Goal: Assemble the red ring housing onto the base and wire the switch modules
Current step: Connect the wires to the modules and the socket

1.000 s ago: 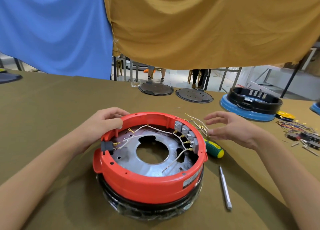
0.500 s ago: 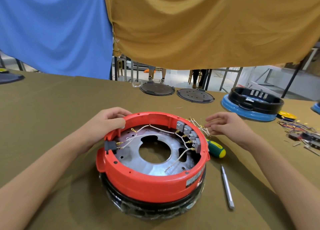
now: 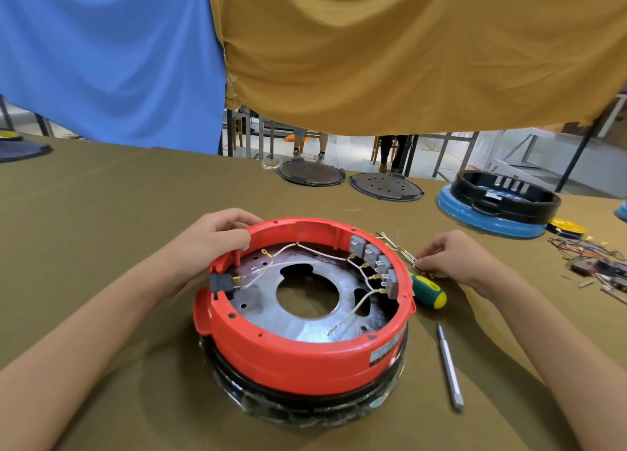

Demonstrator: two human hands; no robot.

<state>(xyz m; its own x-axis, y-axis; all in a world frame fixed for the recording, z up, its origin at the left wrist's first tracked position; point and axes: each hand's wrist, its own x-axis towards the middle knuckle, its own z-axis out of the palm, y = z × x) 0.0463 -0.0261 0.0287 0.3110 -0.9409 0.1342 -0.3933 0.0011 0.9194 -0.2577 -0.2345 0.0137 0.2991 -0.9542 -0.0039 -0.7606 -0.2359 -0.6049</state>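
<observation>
Left hand (image 3: 217, 236) grips red ring (image 3: 305, 345) rim, seated on base (image 3: 305, 406) between hands. Right hand (image 3: 454, 257) pinches loose wires (image 3: 400, 250) (tangled). Risk: snagged pull shifts ring, dislodges switches (image 3: 376, 264).

An olive-brown cloth (image 3: 101, 213) covers the table. Above its far edge hang two fabric sheets side by side — a blue one (image 3: 108, 56) at the left, a mustard one (image 3: 407, 53) at the right. Under them a pale, bright floor (image 3: 353, 151) shows, with dark metal table legs (image 3: 444, 153), a wooden chair (image 3: 239, 129) and the lower legs of two standing persons.
</observation>
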